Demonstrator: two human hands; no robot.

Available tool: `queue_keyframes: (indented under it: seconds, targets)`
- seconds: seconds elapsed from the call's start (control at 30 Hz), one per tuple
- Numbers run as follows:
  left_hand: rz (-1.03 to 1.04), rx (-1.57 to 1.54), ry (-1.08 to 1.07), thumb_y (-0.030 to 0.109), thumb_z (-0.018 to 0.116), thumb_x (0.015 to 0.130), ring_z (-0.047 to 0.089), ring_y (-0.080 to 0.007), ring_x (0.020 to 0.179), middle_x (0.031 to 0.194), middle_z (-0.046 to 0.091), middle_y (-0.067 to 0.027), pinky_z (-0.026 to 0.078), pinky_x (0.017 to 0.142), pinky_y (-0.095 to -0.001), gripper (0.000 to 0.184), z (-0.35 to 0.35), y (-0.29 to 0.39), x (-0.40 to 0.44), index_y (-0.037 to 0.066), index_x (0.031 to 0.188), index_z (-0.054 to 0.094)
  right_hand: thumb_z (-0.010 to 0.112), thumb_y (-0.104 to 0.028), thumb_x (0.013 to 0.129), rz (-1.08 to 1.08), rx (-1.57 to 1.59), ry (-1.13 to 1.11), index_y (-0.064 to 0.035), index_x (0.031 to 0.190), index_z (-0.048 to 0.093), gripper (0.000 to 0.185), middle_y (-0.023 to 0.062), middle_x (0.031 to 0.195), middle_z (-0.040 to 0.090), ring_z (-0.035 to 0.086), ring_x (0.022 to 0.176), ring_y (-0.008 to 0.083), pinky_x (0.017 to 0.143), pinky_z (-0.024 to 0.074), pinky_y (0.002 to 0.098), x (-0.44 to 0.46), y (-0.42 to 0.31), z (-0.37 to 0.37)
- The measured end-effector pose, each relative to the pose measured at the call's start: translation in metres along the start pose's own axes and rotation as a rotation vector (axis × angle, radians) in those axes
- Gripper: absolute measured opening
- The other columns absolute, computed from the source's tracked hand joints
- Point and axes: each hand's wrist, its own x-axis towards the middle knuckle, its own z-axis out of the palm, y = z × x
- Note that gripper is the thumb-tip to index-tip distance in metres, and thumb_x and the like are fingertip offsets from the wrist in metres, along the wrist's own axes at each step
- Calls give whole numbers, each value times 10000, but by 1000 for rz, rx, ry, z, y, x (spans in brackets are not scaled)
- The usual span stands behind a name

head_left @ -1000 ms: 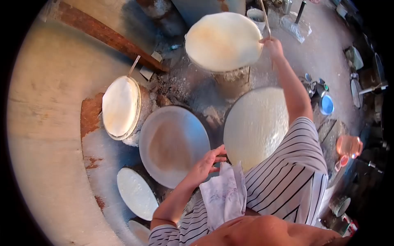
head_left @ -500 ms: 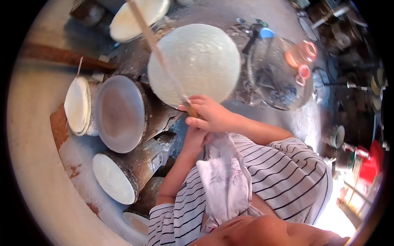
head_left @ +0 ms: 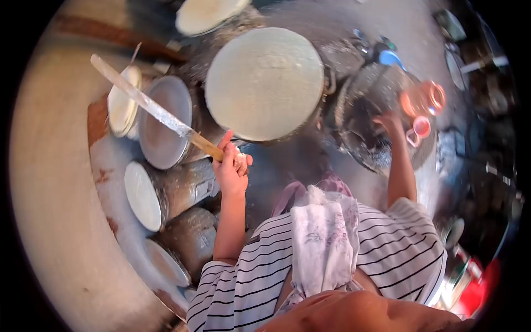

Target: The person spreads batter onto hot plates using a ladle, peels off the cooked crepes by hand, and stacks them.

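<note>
My left hand (head_left: pixel 232 169) is closed around the handle end of a long, flat wooden stick (head_left: pixel 160 113). Its blade carries a whitish wet coating and points up and left, over the drums at the side. Ahead of me stands a large round pan (head_left: pixel 265 83) topped with a smooth pale layer. My right hand (head_left: pixel 390 123) reaches over a dark, sooty round drum top (head_left: pixel 354 110), its fingers partly stretched and holding nothing I can see. Close to it are an orange translucent jug (head_left: pixel 423 99) and a small pink cup with a handle (head_left: pixel 421 127).
Several drums with round lids line the left wall, among them a brownish disc (head_left: pixel 165 122) and a white one (head_left: pixel 142 196). Another pale disc (head_left: pixel 210 14) is at the top. A blue bowl-like item (head_left: pixel 390 59) lies beyond the dark drum.
My hands were together at the stick's handle; now they are apart. The left has swung the stick leftward, off the pale pan, and the right has moved over the dark drum near the jug.
</note>
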Motion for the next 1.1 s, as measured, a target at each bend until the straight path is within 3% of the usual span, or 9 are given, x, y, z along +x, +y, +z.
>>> queue_keyframes:
  seconds: [0.17,0.23,0.3,0.4,0.43,0.53,0.7,0.87,1.1]
  targets:
    - [180,8,168,111,454,963,241,-47,400,506,315,55,387,484,-270,252,-35,25,-23,64,1171,586,622,-178,698,-132,316,400,50,960,641,348,91,777,662,625,694,183,623,484,304,-47,-38,-63]
    - [220,8,286,112,455,963,243,-50,393,499,308,53,388,483,-274,246,-57,38,-29,59,1162,590,550,-46,736,-295,1094,232,67,1090,584,373,101,915,657,646,826,208,740,525,313,-75,-112,-62]
    - [302,17,327,115,458,963,248,-50,385,495,301,52,379,477,-277,234,-75,51,-32,48,1142,594,562,10,739,-337,1250,-1,56,1089,579,353,114,990,637,630,896,209,809,513,311,-99,-211,-28]
    - [372,5,397,132,445,971,236,-50,396,513,289,54,361,482,-270,244,-100,77,-42,47,1162,571,624,-39,759,-432,1065,22,13,1098,587,345,53,913,623,580,828,150,754,471,277,-102,-329,96]
    - [384,7,421,147,439,974,225,-53,401,519,280,54,351,487,-266,252,-111,86,-45,47,1174,556,616,-21,747,-549,1085,-163,8,1102,580,358,48,939,609,562,848,135,751,467,288,-122,-372,124]
    - [434,23,450,146,430,976,210,-54,407,525,270,53,335,487,-257,257,-158,105,-52,41,1184,538,585,47,669,-1074,752,193,10,1017,559,350,187,1070,587,545,995,369,858,433,403,-134,-456,261]
    - [523,105,523,106,414,975,205,-45,410,525,263,57,315,464,-251,246,-258,145,-73,39,1173,544,616,41,610,-1259,520,433,-2,901,602,294,189,908,597,542,951,407,819,431,466,-114,-527,331]
    - [571,35,688,114,422,972,187,-46,392,510,269,56,298,436,-256,228,-318,163,-96,51,1145,556,618,-306,737,-836,183,149,-22,896,597,326,225,891,631,601,871,387,739,471,442,-3,-631,328]
    - [502,-94,1026,101,439,950,207,-36,375,512,267,68,324,394,-234,212,-335,142,-86,39,1116,554,557,-318,795,-1487,-182,-290,-78,963,609,298,153,989,630,583,963,340,779,468,420,-29,-812,485]
